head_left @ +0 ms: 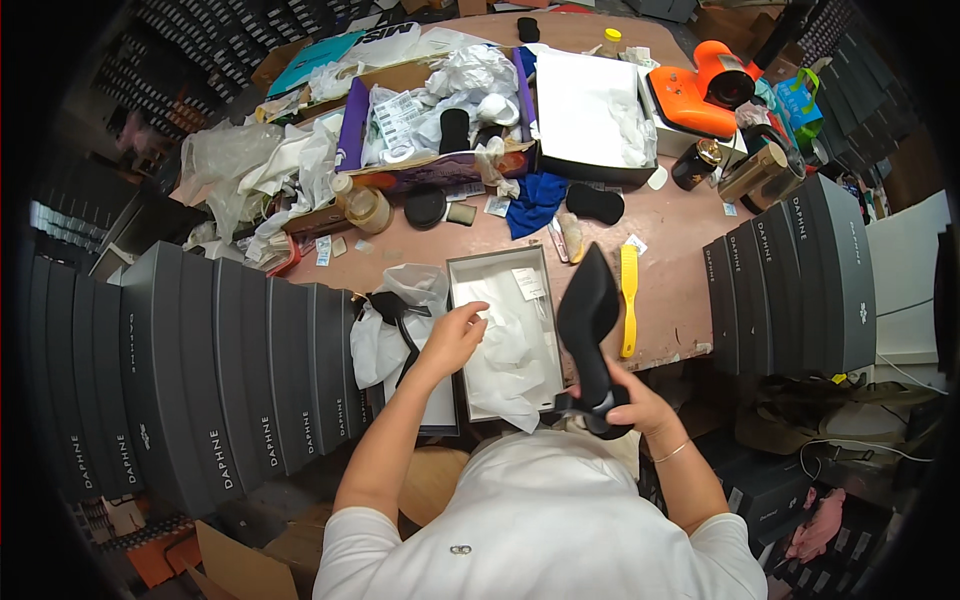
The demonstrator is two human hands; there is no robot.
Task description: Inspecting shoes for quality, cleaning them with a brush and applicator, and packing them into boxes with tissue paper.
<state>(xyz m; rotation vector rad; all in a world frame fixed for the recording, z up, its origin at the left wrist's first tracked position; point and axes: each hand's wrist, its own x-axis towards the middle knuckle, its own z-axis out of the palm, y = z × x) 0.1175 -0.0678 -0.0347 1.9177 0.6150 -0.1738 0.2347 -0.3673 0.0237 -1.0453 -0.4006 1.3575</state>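
Observation:
My right hand (640,402) grips a black pointed shoe (588,308) by its heel end. The toe points away from me, and the sole or side faces up. My left hand (455,338) hovers at the left edge of an open grey shoe box (548,345), its fingers apart with nothing in them. White tissue paper (505,350) lies crumpled in that box, with a white tag (527,283) near its far end. Left of it, a second black shoe (392,308) with a strap sits on white wrapping, partly behind my left forearm. A yellow brush (628,300) lies to the right of the held shoe.
Dark shoe boxes stand in rows at the left (230,370) and right (790,270). Across the back are a purple-edged carton (440,165) of paper, a white-lined box (590,110), an orange device (700,100), a blue cloth (537,205) and a jar (368,208).

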